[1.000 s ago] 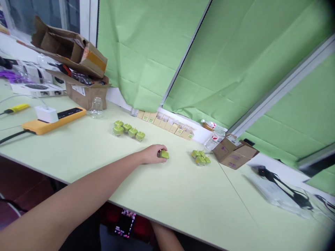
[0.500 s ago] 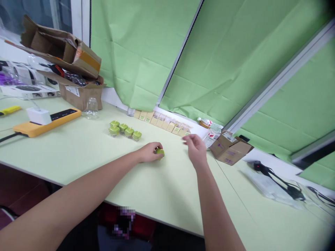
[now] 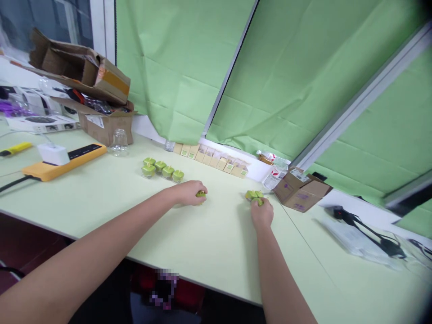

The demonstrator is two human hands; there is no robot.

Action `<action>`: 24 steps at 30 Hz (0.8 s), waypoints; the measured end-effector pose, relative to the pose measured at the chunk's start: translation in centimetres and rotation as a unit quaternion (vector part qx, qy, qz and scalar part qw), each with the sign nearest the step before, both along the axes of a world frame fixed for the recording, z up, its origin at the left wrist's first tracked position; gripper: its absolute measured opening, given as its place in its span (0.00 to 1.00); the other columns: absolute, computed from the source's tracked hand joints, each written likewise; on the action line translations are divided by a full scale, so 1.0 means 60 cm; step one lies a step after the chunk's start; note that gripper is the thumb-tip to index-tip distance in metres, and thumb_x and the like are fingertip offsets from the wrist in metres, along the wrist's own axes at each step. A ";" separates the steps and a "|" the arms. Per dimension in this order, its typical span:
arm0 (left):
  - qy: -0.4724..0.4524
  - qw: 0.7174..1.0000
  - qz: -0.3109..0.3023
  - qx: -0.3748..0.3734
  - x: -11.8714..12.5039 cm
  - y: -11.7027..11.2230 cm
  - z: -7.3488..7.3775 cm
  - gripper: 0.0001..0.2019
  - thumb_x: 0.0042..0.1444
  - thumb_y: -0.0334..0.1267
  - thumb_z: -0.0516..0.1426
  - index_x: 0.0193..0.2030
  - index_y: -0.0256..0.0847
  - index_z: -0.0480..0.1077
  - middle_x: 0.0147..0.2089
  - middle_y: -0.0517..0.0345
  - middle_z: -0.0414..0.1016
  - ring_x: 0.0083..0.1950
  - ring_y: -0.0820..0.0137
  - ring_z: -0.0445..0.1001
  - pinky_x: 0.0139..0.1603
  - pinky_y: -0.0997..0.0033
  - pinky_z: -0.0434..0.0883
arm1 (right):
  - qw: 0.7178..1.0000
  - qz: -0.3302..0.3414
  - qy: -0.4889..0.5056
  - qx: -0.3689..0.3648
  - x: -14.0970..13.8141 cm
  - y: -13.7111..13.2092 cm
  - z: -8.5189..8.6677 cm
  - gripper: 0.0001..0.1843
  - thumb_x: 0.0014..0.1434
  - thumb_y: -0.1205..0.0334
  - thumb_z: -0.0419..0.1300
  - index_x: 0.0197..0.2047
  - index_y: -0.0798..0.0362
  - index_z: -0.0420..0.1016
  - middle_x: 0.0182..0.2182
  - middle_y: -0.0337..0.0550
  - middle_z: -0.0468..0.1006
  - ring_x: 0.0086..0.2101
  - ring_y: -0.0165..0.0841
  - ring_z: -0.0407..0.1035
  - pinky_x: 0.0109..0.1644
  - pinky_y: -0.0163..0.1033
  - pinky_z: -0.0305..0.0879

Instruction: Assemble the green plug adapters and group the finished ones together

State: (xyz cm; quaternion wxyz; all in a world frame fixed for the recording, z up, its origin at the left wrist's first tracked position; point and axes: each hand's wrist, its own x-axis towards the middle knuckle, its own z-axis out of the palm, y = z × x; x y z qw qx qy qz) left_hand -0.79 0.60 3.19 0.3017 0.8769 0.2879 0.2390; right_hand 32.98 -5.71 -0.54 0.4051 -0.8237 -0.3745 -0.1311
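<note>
My left hand (image 3: 191, 193) is closed round a small green candle (image 3: 201, 194), just above or on the table; its fingers cover most of it. Further right, my right hand (image 3: 262, 213) grips another green candle (image 3: 259, 202) from the near side, with fingers partly hiding it. Right beside that one sit more green candles (image 3: 251, 195), close together. Left of my left hand, several green candles in clear cups (image 3: 168, 172) stand in a small group on the pale table (image 3: 209, 243), short wicks showing on top.
A row of small tan boxes (image 3: 215, 159) lines the back edge. A clear jar (image 3: 119, 141), an orange power strip (image 3: 64, 162) and open cardboard boxes (image 3: 108, 123) are at left. At right are plastic bottles (image 3: 272, 176), a carton (image 3: 302, 191) and black cables (image 3: 367, 236).
My right hand has come down toward me and now grips a candle, uncovering green candles that were out of sight behind it. My left hand has shifted slightly left with its candle.
</note>
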 end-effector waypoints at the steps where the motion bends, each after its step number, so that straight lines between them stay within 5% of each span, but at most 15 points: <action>1: 0.006 1.000 0.003 0.001 -0.013 -0.002 0.003 0.16 0.48 0.45 0.60 0.44 0.45 0.77 0.49 0.51 0.76 0.47 0.58 0.73 0.46 0.68 0.68 | 1.000 0.001 0.010 -0.003 0.003 0.001 -0.002 0.22 0.53 0.59 0.53 0.49 0.59 0.73 0.43 0.59 0.73 0.44 0.47 0.68 0.52 0.51 0.62; 8: 0.063 0.991 0.078 0.092 -0.161 0.013 0.014 0.15 0.54 0.48 0.59 0.47 0.49 0.76 0.49 0.54 0.77 0.51 0.60 0.72 0.52 0.67 0.66 | 0.999 -0.020 0.026 0.000 0.004 0.005 -0.005 0.16 0.55 0.61 0.51 0.43 0.56 0.73 0.39 0.55 0.72 0.38 0.45 0.68 0.47 0.51 0.64; 11: 0.119 0.979 0.104 0.125 -0.201 0.040 0.022 0.12 0.55 0.46 0.58 0.43 0.46 0.77 0.42 0.55 0.77 0.44 0.63 0.72 0.50 0.66 0.66 | 0.999 -0.019 0.031 0.004 0.002 0.005 -0.003 0.14 0.54 0.62 0.52 0.42 0.56 0.72 0.38 0.54 0.72 0.38 0.44 0.68 0.46 0.50 0.64; 18: 0.114 0.944 0.215 0.224 -0.192 0.081 0.009 0.11 0.53 0.45 0.59 0.29 0.39 0.71 0.34 0.55 0.70 0.33 0.69 0.66 0.39 0.69 0.64 | 0.999 -0.008 0.043 0.006 0.001 0.002 0.001 0.12 0.51 0.62 0.54 0.39 0.55 0.71 0.36 0.53 0.73 0.39 0.44 0.68 0.45 0.49 0.64; 24: 0.123 0.921 0.267 0.257 -0.196 0.094 -0.005 0.08 0.54 0.42 0.56 0.31 0.39 0.69 0.37 0.52 0.71 0.33 0.67 0.67 0.38 0.64 0.66 | 0.995 -0.021 0.096 0.002 0.002 0.000 0.007 0.15 0.53 0.59 0.55 0.43 0.55 0.69 0.37 0.53 0.75 0.38 0.45 0.69 0.44 0.49 0.63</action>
